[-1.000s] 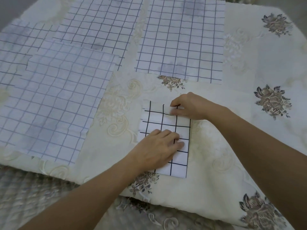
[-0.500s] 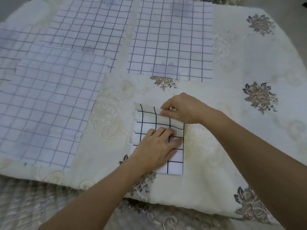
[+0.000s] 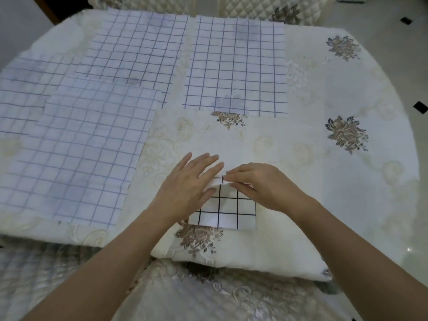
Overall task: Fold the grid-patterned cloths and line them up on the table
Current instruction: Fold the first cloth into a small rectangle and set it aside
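Observation:
A small folded white cloth with a black grid (image 3: 228,209) lies near the table's front edge. My left hand (image 3: 188,184) lies flat with straight fingers over its left and far part. My right hand (image 3: 259,185) pinches the cloth's far edge between thumb and fingertips, lifting it a little. Several larger unfolded grid cloths lie flat: one at the left (image 3: 76,154), one at the far middle (image 3: 136,49), one at the far centre-right (image 3: 238,66), and another partly covered at the far left (image 3: 27,79).
The round table wears a cream floral tablecloth (image 3: 335,181), bare on its right half. A quilted chair seat (image 3: 208,297) sits below the front edge. Another quilted chair back (image 3: 266,8) stands beyond the far edge. Tiled floor (image 3: 412,66) shows at the right.
The folded cloth looks shorter now, with its far part doubled over. My left hand slid up toward the far-left corner; my right hand moved nearer along the far edge. The camera view shifted back.

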{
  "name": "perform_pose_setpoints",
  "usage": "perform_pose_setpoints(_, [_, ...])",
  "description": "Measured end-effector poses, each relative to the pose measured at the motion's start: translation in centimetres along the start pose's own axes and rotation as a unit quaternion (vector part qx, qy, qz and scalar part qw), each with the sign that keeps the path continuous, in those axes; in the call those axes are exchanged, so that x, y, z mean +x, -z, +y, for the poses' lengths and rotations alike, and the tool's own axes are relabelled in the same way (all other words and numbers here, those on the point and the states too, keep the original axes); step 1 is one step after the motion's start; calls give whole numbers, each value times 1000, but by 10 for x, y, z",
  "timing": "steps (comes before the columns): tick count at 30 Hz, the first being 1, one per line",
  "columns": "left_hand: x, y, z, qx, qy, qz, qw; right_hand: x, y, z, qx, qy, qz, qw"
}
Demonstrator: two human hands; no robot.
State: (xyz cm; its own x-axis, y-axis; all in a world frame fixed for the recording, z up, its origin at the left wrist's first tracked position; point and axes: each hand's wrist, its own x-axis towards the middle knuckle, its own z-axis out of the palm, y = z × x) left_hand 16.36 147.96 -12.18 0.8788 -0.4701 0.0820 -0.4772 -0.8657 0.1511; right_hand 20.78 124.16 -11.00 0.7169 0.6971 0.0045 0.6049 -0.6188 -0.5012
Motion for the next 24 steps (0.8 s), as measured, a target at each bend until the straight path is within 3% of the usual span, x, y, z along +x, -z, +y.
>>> perform_pose_setpoints(4, [-16, -17, 2, -61, -4, -67, 996, -28, -21, -8, -15, 29, 66, 997])
perform_pose_setpoints(10, [-43, -37, 4, -77, -28, -91, 992, -59, -53, -12, -37, -11, 99, 994])
perform_pose_setpoints(24, [-72, -60, 4, -9, -26, -117, 993, -92, -104, 8, -76, -4, 62, 995])
